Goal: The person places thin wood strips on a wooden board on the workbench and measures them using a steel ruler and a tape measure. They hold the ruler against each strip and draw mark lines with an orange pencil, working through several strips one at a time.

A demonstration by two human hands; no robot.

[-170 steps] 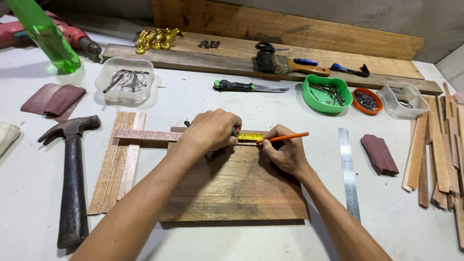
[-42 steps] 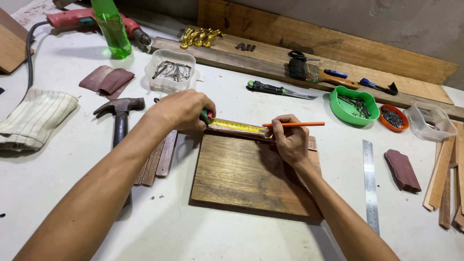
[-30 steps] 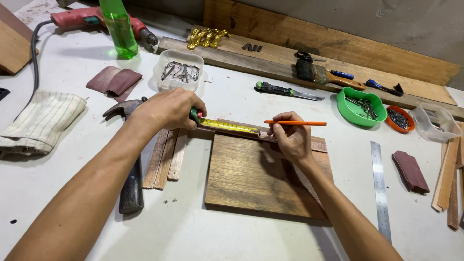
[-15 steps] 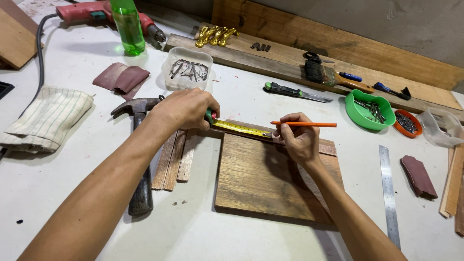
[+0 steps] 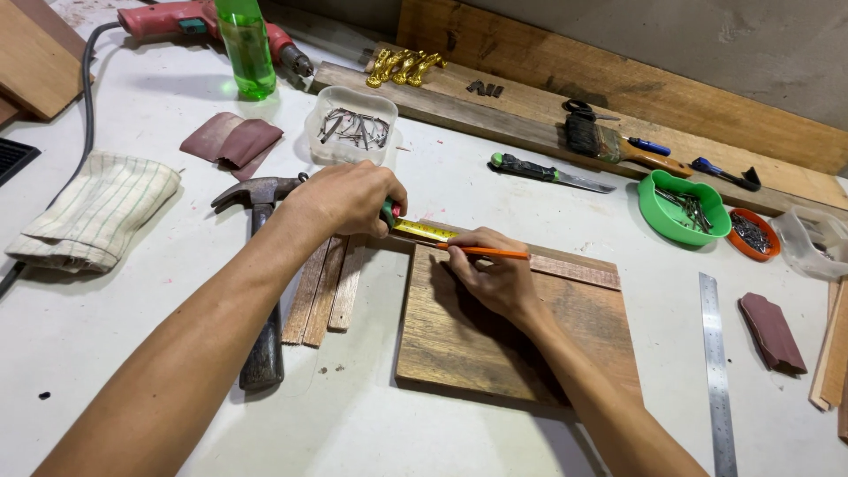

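The left hand clutched a tape measure; beside it, the right hand pinched a pencil over the board.

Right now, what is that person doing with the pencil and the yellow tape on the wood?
A person is bent over a wooden board on a white table. The left hand grips a tape measure and keeps its yellow tape stretched along the board's top edge. The right hand holds an orange pencil with its tip at the tape, by the board's edge. A hammer and some thin wood strips lie just left of the board.
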